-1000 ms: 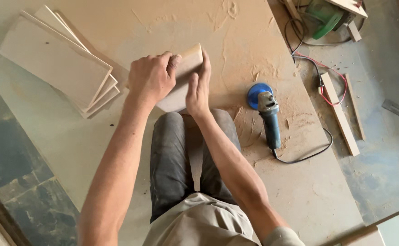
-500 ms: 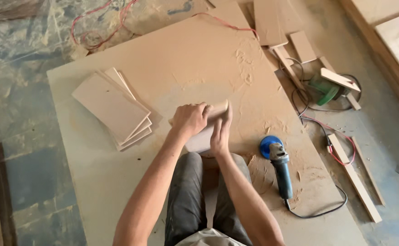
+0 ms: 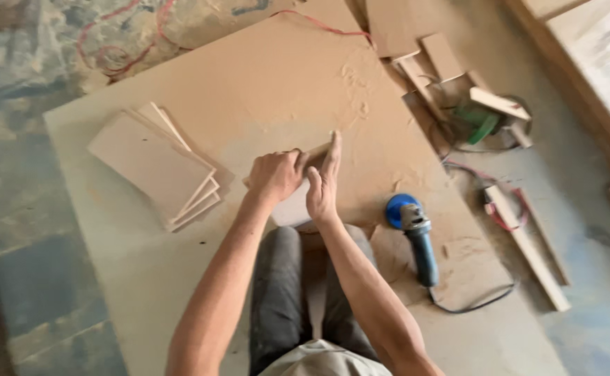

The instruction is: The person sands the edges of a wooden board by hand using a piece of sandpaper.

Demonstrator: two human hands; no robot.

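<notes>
Holding a small wooden board (image 3: pixel 292 203) up off the big sheet (image 3: pixel 263 83), just above the knees, between both hands. Left hand (image 3: pixel 275 174) is curled over the top-left edge, fingers closed on it. Right hand (image 3: pixel 322 184) is flat and nearly straight, palm and fingers pressed along the right edge, fingertips reaching past the board's top corner. So: left is a closed grip, right is an open flat press, both touching the board.

My read: the edge is being felt or rubbed by hand. To do it well, keep the left grip firm so the board doesn't twist, run the right palm along the whole edge with even pressure, and keep it clear of sharp corners.

Stack of similar boards (image 3: pixel 153 166) lies to the left on the sheet, well apart. Blue sander (image 3: pixel 411 233) lies to the right, near the knee, cord trailing off, untouched. Sawdust around it. Picture is slightly blurred; fine surface detail can't be told.
</notes>
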